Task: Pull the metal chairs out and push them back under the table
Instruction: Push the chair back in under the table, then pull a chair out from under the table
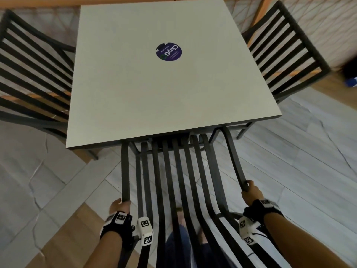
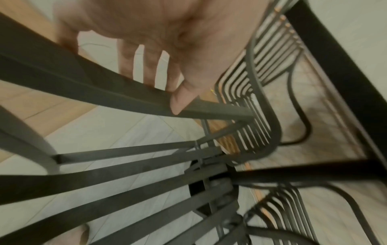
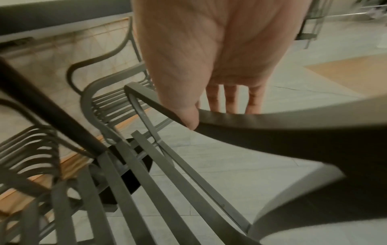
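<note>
Between my hands (image 1: 119,205) the chair (image 1: 174,171) is dark grey, slatted back. Ahead of them the desk (image 1: 135,93) is plain pale grey, dark edge, with a round purple sticker (image 1: 169,51), white lettering. Side chairs (image 1: 32,74) out past each hand are black, same slats. Floor (image 1: 289,161) under my hands is grey marbled tile with tan wood-tone strips. Wrist straps (image 1: 116,224) are black with white blocks carrying black-and-white square codes.

grey tile floor (image 1: 289,161) with wood-toned inlaid strips, dim light.
</note>
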Tool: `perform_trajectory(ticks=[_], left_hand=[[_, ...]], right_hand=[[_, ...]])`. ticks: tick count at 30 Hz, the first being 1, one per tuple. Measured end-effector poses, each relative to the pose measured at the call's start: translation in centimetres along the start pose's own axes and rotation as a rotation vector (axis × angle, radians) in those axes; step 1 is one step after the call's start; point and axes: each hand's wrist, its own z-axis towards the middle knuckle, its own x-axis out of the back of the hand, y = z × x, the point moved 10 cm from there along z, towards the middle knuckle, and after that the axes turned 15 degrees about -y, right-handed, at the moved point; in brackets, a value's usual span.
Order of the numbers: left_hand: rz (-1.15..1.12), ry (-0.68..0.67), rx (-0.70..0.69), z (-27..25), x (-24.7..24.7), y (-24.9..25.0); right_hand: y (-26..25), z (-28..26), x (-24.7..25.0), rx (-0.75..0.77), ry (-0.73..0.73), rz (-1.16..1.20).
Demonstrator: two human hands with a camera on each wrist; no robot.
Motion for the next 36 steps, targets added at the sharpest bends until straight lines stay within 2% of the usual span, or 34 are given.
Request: perform_trajectory(ticks=[4,7,10,14,22,31,36], left_hand=[[-0.097,0.146,-0.064,-3.1,0.0,3.5],[-0.094,0.136,-0.159,-4.3,-1.4,6.9],[-0.064,0.095,-0.233,-5.6,-3.5,10.1],[-0.09,0.014,-0.346,-8.4,-8.3,15.5],[-0.135,-0.041,-0.645,-18.1,-19.7,26.1],[-0.001,-0.038,-0.845,-31.5,-34.8,37.4],[0.03,-0.079,-0.893,-34.9,-40.8,43.6]], right_hand=[[-4.2,-0.9,2.0,0.137,0.034,-0.087],[-6.9,-1.5,3.1,0.209,0.031,-0.072],[-7.5,-2.4,4.7,0.252,0.032,-0.019],[-5.8,-2.9,9.5,0.292,0.04,0.04],[0.5,-3.4,26.2,0.45,0.21,0.076],[11.0,-2.9,41.8,0.54,0.224,0.04],[10.7,-2.8,47.8,0.601,0.271,0.037]])
